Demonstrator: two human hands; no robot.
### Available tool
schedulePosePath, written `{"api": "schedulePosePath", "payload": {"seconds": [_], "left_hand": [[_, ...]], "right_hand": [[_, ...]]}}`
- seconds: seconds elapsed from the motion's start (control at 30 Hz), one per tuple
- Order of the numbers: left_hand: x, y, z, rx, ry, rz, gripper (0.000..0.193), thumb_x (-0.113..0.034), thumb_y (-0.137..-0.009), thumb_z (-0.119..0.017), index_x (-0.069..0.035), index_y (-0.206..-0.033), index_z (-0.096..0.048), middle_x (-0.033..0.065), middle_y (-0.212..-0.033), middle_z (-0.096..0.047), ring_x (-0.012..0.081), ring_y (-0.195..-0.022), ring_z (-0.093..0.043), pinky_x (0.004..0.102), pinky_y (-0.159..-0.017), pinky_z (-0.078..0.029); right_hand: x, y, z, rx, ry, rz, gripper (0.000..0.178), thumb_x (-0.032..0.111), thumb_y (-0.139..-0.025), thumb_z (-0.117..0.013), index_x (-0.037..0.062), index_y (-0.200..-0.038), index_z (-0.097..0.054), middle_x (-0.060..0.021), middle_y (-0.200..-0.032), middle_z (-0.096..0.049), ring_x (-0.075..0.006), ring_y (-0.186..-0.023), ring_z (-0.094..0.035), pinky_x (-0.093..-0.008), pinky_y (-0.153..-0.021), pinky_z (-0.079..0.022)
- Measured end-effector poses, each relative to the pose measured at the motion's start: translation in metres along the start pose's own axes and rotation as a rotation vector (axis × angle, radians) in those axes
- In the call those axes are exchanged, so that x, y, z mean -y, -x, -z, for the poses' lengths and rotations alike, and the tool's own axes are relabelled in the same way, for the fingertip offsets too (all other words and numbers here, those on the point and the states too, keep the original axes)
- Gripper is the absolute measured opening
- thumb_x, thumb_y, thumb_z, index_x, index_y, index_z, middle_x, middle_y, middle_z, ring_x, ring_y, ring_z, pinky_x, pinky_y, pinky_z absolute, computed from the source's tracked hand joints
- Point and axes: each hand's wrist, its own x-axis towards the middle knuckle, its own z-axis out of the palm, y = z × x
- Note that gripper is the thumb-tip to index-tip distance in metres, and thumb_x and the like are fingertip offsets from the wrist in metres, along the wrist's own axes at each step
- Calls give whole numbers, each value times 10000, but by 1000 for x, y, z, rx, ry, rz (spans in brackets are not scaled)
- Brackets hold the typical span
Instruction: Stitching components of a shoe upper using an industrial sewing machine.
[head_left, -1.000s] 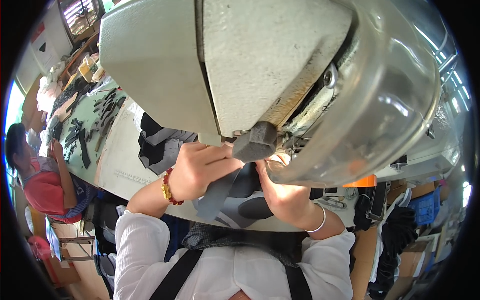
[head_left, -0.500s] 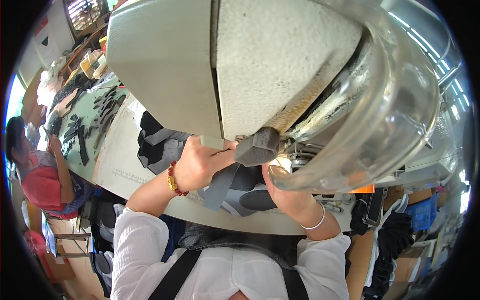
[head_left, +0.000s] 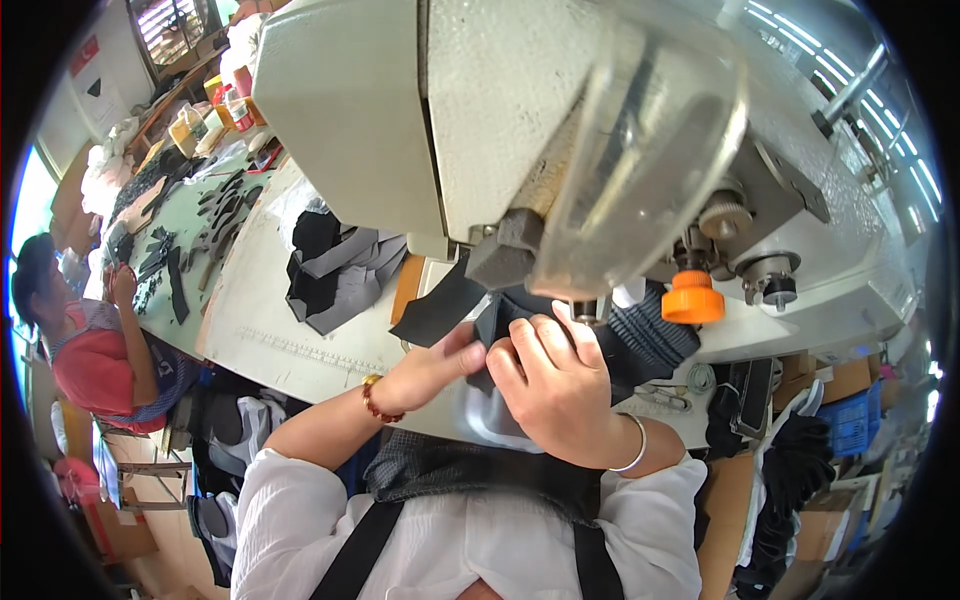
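Under the pale sewing machine head (head_left: 520, 100), both my hands are at a piece of dark fabric (head_left: 490, 320). My left hand (head_left: 440, 368) closes thumb against fingers on its left edge. My right hand (head_left: 555, 385) has its fingers curled over the fabric's near side, gripping it. A ribbed dark cuff (head_left: 655, 340) bunches up just right of my right hand. From beneath the machine a flat black strip (head_left: 432, 312) sticks out to the left. The machine's clear shield (head_left: 650, 150) and grey block (head_left: 505, 250) hide the needle area.
Cut black and grey pieces (head_left: 345, 270) lie heaped on the white table (head_left: 250, 310), left of the machine. An orange knob (head_left: 692, 298) juts from the machine. Further left, a co-worker (head_left: 100, 360) sits at a green table (head_left: 205, 185). A blue crate (head_left: 852, 420) stands far right.
My right hand has come left and toward me, onto the fabric. My left hand has drawn back from beside the machine. The fabric has shifted, and the ribbed cuff now shows on the right.
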Motion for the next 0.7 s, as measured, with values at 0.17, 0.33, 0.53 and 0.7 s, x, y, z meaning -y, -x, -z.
{"api": "schedulePosePath", "payload": {"seconds": [0.17, 0.33, 0.53, 0.7], "left_hand": [[8, -20, -31, 84, 809, 69, 596, -560, -1077, -420, -102, -1455, -472, 66, -1422, -567, 192, -1307, -552, 398, -1121, -436], [16, -30, -43, -1, 896, 55, 493, -491, -1094, -441, -130, -1425, -502, 50, -1366, -602, 200, -1265, -583, 393, -1110, -450], [33, -32, -44, -297, 820, 22, 588, -529, -1082, -431, -80, -1455, -503, 82, -1459, -553, 233, -1365, -508, 428, -1181, -361], [32, -35, -58, 165, 1200, -42, 578, -551, -1062, -470, -109, -1428, -531, 61, -1407, -589, 232, -1318, -544, 429, -1155, -385]], "right_hand": [[10, -4, 15, 122, 88, 45, 221, 145, -761, -658, -1, -926, -672, -142, -965, -650, -246, -940, -627, -462, -1093, -451], [11, 7, 14, 256, 365, 142, 320, 199, -802, -629, -6, -1044, -674, -137, -1073, -627, -273, -1080, -602, -513, -1135, -411], [0, 16, -11, 54, 414, 57, 228, 194, -870, -604, 89, -1064, -662, -124, -1154, -622, -250, -1126, -600, -489, -1112, -429], [3, 16, -12, 63, 607, 88, 164, 186, -889, -602, 65, -981, -665, -120, -1105, -657, -251, -1066, -625, -431, -1087, -434]]}}
